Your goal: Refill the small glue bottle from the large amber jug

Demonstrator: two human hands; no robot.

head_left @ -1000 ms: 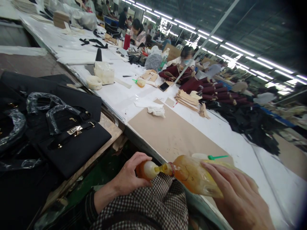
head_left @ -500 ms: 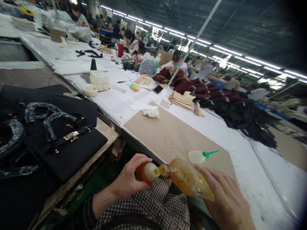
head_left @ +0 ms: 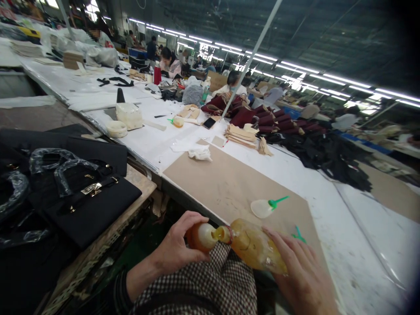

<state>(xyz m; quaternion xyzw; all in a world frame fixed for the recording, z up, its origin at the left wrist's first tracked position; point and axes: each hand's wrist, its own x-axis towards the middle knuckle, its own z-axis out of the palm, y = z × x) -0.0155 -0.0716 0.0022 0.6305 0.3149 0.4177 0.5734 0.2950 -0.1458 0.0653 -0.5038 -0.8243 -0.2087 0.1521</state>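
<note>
Both of my hands are at the near edge of the bench, over my checked sleeve point(head_left: 210, 284). My left hand point(head_left: 177, 247) is curled around a small round squeeze bottle point(head_left: 200, 236) of orange liquid, fingers wrapped over its top and thumb underneath. My right hand point(head_left: 302, 275) grips a larger soft clear bottle point(head_left: 254, 249) of amber liquid, lying nearly level, with its neck touching the mouth of the small one; the two meet just above the sleeve. I can read no label or brand on either bottle; only a dark curved mark shows on the larger one, too smeared to make out. Just beyond them, on the brown cardboard sheet point(head_left: 229, 183) that covers the white table point(head_left: 331, 192), lies a translucent cap with a green nozzle point(head_left: 267, 206), and a second green tip point(head_left: 298, 234) pokes out beside my right fingers. A crumpled white cloth point(head_left: 200, 153) sits at the sheet's far corner. To my left, a black handbag point(head_left: 85, 197) with a metal clasp rests on a lower stand, its handles wrapped in clear plastic. Farther down the table are a stack of tan cut pieces point(head_left: 239, 134), maroon leather pieces point(head_left: 259, 118) and a black phone point(head_left: 209, 123), with other people seated at work behind them.
</note>
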